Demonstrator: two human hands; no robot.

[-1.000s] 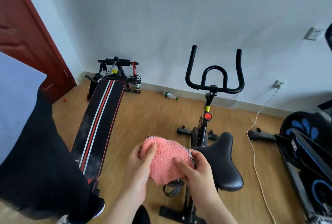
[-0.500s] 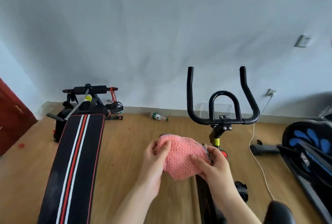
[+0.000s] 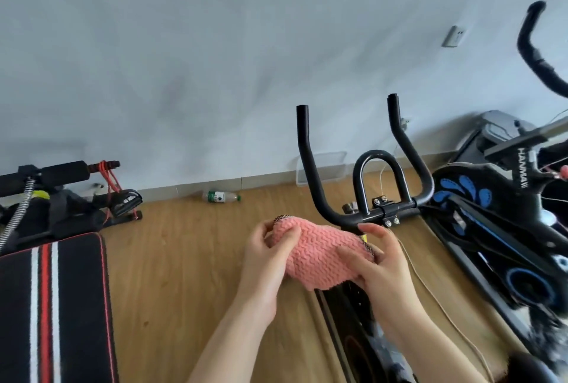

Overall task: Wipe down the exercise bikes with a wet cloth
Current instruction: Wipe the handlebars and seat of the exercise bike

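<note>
**Cloth in hand, wiping not yet begun**

Bunched pink cloth [image 3: 319,252] held just on the near side of the handlebar [image 3: 385,208], a shade lower than its crossbar. Pinched at one end by the left grip [image 3: 264,259], thumb on top and fingers curled underneath. Clasped at the other end by the right grip [image 3: 382,262], fingers curled round the dark-trimmed edge. Looks like folding or readying rather than rubbing. No plain contact with the handlebar, though hard to judge at the right grip's fingertips, overlapping the crossbar from this angle. Cannot tell whether wet.

Judged from that, sits at the very start of the job. Shows no damp streak on the handlebar or on the near bike [image 3: 353,321] frame below it. Leaves, most likely, the horns, loop and stem, then the second bike [image 3: 479,198] to the right of the handlebar, black with blue markings.

Further out:
- Left of the handlebar, a striped sit-up board [image 3: 55,306].
- Beyond the handlebar by the wall, a plastic bottle [image 3: 221,197] lying on the floor [image 3: 184,259].
- Right of the handlebar, a pale cable [image 3: 430,286] trailing.
</note>
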